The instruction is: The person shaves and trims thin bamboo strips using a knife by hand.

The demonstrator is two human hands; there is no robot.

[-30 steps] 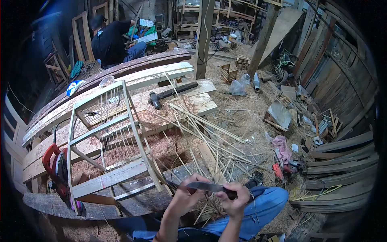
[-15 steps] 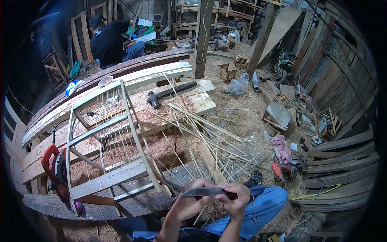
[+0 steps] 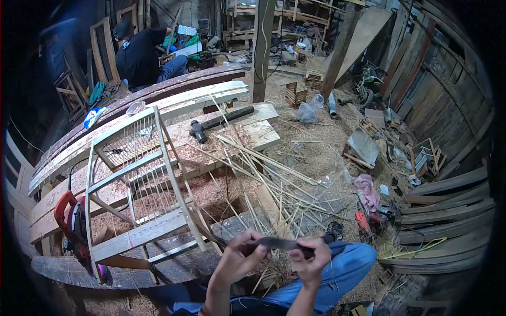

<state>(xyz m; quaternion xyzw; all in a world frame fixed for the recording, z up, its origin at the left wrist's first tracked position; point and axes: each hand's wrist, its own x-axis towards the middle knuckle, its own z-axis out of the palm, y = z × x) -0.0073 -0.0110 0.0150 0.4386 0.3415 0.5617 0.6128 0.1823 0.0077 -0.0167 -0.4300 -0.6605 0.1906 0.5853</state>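
Note:
A knife (image 3: 279, 243) with a dark blade and dark handle is held level above my lap, slightly blurred. My right hand (image 3: 312, 262) is closed around its handle. My left hand (image 3: 240, 262) is closed at the other end, its fingers and thumb pinching the blade near the tip. Just beyond the hands lies a loose pile of thin wooden sticks (image 3: 253, 165). To the left stands a pale wooden frame (image 3: 158, 227) strung with a row of thin rods.
A hammer (image 3: 219, 121) rests on thick planks (image 3: 263, 138). A red power saw (image 3: 66, 210) stands at the left, and a red tool (image 3: 362, 224) lies on the floor at the right. A wooden post (image 3: 261, 58) rises ahead. Another person (image 3: 139, 60) sits at the back left.
The knife has turned and shifted slightly right. My left hand has moved from beneath the blade to its tip end. The person at the back has shifted slightly.

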